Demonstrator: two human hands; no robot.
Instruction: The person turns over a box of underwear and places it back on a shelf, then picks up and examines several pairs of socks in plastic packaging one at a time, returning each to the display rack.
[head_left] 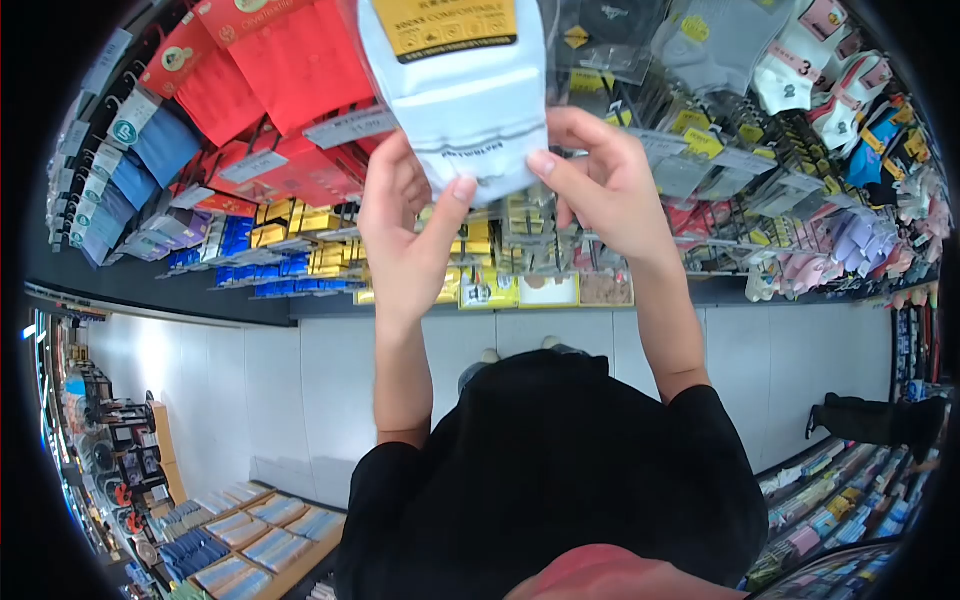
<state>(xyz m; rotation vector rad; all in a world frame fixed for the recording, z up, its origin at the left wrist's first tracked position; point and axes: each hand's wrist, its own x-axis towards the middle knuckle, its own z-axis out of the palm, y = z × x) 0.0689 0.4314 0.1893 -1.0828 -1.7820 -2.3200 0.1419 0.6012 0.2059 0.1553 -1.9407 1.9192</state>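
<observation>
A light blue-white pack of socks (pixel 465 105) with a yellow and black label at its top is held up in front of the hanging goods. My left hand (pixel 415 220) pinches its lower left edge, the thumb on the front face. At the lower right corner my right hand (pixel 600 180) grips the pack, thumb in front and fingers behind. Small dark print shows between the two thumbs. Red packs (pixel 295 70) hang to the left, and grey sock packs (pixel 710 45) hang to the right.
Blue and yellow packs (pixel 290 262) hang low on the rack. A pale tiled floor (pixel 600 350) lies below. Shelves of folded goods (pixel 270 540) stand at the lower left. Another person in dark clothes (pixel 875 420) is at the far right, near more shelves.
</observation>
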